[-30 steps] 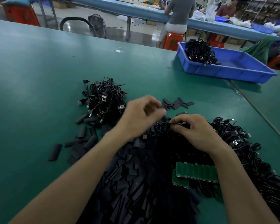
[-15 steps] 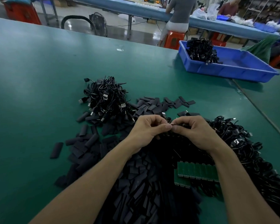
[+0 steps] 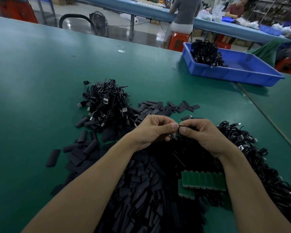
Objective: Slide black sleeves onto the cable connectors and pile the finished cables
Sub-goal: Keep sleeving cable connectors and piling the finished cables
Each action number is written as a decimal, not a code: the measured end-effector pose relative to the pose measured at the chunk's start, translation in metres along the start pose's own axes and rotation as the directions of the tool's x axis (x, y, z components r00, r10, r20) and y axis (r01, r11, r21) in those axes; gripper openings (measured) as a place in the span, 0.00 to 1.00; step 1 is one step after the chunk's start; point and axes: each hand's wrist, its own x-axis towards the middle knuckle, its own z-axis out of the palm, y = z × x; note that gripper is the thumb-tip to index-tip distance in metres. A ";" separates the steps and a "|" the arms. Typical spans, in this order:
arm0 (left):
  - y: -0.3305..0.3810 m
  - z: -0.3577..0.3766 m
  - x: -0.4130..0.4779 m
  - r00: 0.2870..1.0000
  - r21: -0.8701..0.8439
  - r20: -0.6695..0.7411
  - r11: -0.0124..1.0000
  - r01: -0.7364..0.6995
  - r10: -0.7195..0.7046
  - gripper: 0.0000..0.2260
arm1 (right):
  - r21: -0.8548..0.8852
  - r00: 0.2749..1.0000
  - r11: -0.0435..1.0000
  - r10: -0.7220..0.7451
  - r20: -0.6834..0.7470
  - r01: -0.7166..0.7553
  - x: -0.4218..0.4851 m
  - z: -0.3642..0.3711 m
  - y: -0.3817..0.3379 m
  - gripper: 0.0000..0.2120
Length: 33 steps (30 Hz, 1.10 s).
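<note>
Left hand (image 3: 151, 132) and right hand (image 3: 207, 135), thumbs nearly touching, both pinching small dark cable end (image 3: 181, 126) above mound of loose black sleeves (image 3: 141, 190) on table (image 3: 40, 81); whether sleeve is fitted, cannot tell. Cable pile (image 3: 106, 105) beyond left hand; tangled cables (image 3: 252, 148) beside right wrist; green boards (image 3: 203, 182) between forearms

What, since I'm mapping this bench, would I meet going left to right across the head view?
Stray black sleeve → cable pile → left hand → right hand → larger cable heap.
</note>
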 end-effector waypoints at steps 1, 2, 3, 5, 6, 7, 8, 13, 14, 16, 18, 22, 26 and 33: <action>0.001 0.002 0.000 1.000 -0.052 -0.022 0.999 -0.011 0.009 0.05 | 0.042 0.999 0.999 0.003 -0.033 -0.001 -0.001 -0.001 0.000 0.06; 0.002 0.003 0.000 0.998 -0.113 -0.061 0.993 -0.037 0.030 0.05 | 0.066 0.996 0.998 -0.003 -0.085 0.008 -0.001 -0.001 0.000 0.06; 0.005 0.003 -0.001 0.993 -0.174 -0.104 0.982 -0.077 0.059 0.06 | 0.067 0.987 0.997 -0.018 -0.158 0.029 -0.002 -0.001 -0.001 0.05; 0.014 0.002 -0.004 0.979 -0.276 -0.162 0.947 -0.165 0.123 0.07 | -0.019 0.936 0.996 -0.084 -0.341 0.082 -0.002 0.000 -0.002 0.02; 0.020 0.001 -0.007 0.971 -0.311 -0.183 0.928 -0.207 0.155 0.08 | -0.097 0.889 0.990 -0.133 -0.437 0.100 -0.001 0.001 -0.002 0.03; 0.026 -0.001 -0.011 0.960 -0.336 -0.209 0.908 -0.252 0.189 0.08 | -0.183 0.830 0.977 -0.189 -0.524 0.107 -0.001 0.001 -0.003 0.07; 0.034 -0.002 -0.015 0.942 -0.336 -0.246 0.891 -0.304 0.229 0.07 | -0.266 0.769 0.958 -0.252 -0.588 0.110 -0.001 0.002 -0.005 0.10; 0.067 -0.018 -0.036 0.758 0.151 -0.383 0.846 -0.511 0.527 0.04 | -0.589 0.794 0.804 -0.408 -0.451 0.079 -0.011 0.006 -0.022 0.10; 0.070 -0.021 -0.039 0.718 0.294 -0.361 0.804 -0.518 0.595 0.04 | -0.613 0.871 0.788 -0.335 -0.358 0.051 -0.012 0.009 -0.027 0.07; 0.073 -0.026 -0.043 0.680 0.559 -0.283 0.692 -0.456 0.677 0.07 | -0.692 0.980 0.721 -0.104 -0.170 -0.043 -0.013 0.015 -0.037 0.04; 0.070 -0.031 -0.045 0.733 0.716 -0.219 0.616 -0.328 0.644 0.11 | -0.776 0.992 0.620 0.112 -0.059 -0.116 -0.012 0.026 -0.044 0.11; 0.061 -0.046 -0.049 0.897 0.726 -0.205 0.676 -0.129 0.391 0.21 | -0.816 0.980 0.555 0.188 -0.066 -0.161 -0.005 0.053 -0.049 0.16; 0.049 -0.047 -0.050 0.939 0.710 -0.123 0.689 -0.143 0.321 0.20 | -0.867 0.986 0.473 0.125 -0.111 -0.158 0.013 0.074 -0.045 0.11; 0.040 -0.053 -0.049 0.921 0.653 -0.214 0.749 -0.112 0.324 0.07 | -0.891 0.975 0.421 0.199 -0.094 -0.171 0.035 0.086 -0.034 0.19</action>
